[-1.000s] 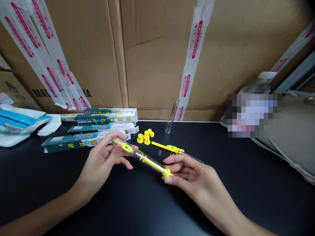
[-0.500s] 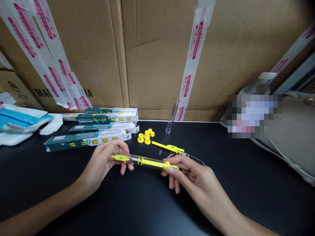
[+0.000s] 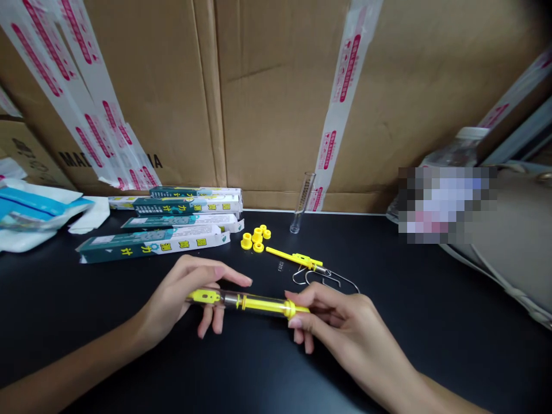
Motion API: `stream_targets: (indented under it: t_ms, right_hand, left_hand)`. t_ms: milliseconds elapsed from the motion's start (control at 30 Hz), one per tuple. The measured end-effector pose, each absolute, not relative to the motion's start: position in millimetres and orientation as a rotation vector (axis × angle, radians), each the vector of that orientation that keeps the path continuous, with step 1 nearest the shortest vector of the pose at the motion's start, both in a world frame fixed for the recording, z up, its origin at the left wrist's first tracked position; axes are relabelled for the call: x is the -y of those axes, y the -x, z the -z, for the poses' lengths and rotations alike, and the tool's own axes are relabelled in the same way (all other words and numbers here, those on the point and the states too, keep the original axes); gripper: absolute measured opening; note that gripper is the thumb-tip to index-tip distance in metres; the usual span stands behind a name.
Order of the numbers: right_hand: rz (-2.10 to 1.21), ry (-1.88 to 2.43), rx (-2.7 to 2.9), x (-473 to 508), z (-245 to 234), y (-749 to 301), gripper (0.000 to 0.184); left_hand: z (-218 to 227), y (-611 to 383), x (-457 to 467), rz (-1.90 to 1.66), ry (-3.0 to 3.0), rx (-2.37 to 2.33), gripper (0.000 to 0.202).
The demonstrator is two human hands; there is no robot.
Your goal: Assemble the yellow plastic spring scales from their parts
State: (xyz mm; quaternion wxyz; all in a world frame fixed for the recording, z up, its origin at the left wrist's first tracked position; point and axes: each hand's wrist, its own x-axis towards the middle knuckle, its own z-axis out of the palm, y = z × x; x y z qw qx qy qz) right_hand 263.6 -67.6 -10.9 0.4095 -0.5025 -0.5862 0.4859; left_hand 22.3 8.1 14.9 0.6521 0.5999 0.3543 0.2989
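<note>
I hold a clear tube with yellow inner parts point(image 3: 248, 302) level above the black table point(image 3: 431, 333). My left hand point(image 3: 190, 299) grips its left end, fingers curled around it with the index finger stretched over the top. My right hand point(image 3: 336, 322) pinches the yellow cap at its right end. Just behind lie a yellow rod with a clip point(image 3: 295, 259), a small metal spring point(image 3: 280, 266), wire hooks point(image 3: 328, 279) and several yellow caps point(image 3: 256, 240).
Several long green-and-white boxes point(image 3: 172, 221) lie at the back left. An empty clear tube point(image 3: 302, 202) leans on the taped cardboard wall point(image 3: 276, 103). White and blue packets point(image 3: 34, 213) sit far left. A plastic bottle point(image 3: 452, 150) and a grey bag point(image 3: 513, 236) are at the right.
The tube has swung from a slant to level and come lower and nearer. My left index finger now stretches over it. Both hands keep their hold.
</note>
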Motion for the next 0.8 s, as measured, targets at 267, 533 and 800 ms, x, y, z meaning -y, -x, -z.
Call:
stream_targets:
  t_ms: [267, 533, 800]
  right_hand:
    - [-1.191, 1.263, 1.497, 69, 13, -264, 0.020]
    - [-1.184, 1.250, 1.492, 67, 14, -267, 0.013]
    - [-0.879, 1.328, 1.697, 63, 11, -269, 0.022]
  left_hand:
    - [-10, -28, 1, -0.724, -1.424, -0.926, 0.039]
    - [-9, -30, 0, -0.717, -1.417, -0.921, 0.038]
    - [-15, -27, -11, -0.733, -1.253, -0.904, 0.054]
